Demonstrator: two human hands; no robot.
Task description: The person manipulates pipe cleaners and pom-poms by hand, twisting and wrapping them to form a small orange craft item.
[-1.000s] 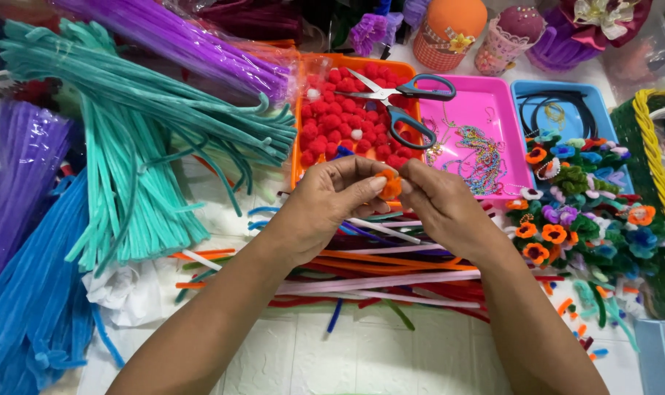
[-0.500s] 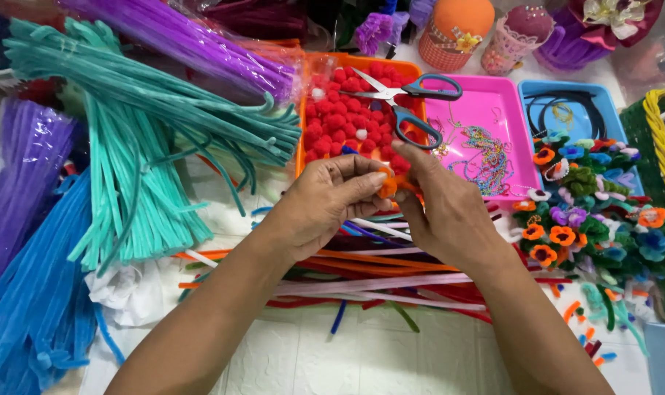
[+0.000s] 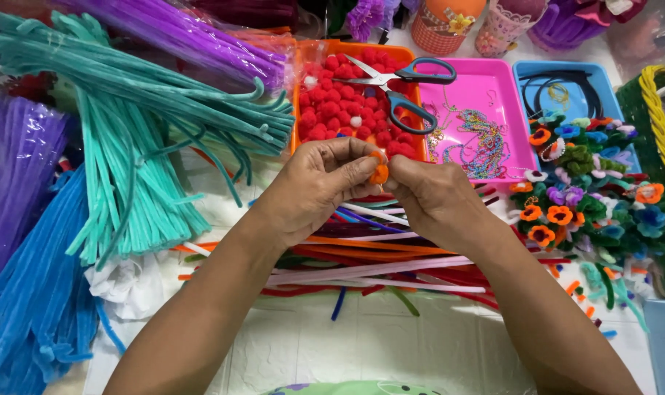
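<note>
Between both hands: orange pipe-cleaner piece (image 3: 378,173), pinched by left hand (image 3: 319,189) fingers and right hand (image 3: 432,199) fingers.

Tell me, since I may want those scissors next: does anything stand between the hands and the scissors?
Nothing visible does. The scissors lie open across the orange tray and pink tray, just beyond the left hand and right hand, which pinch an orange fuzzy piece.

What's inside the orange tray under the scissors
The orange tray holds red pompoms with a few white ones. The scissors lie across its right side, and the hands hide its near edge.
</note>
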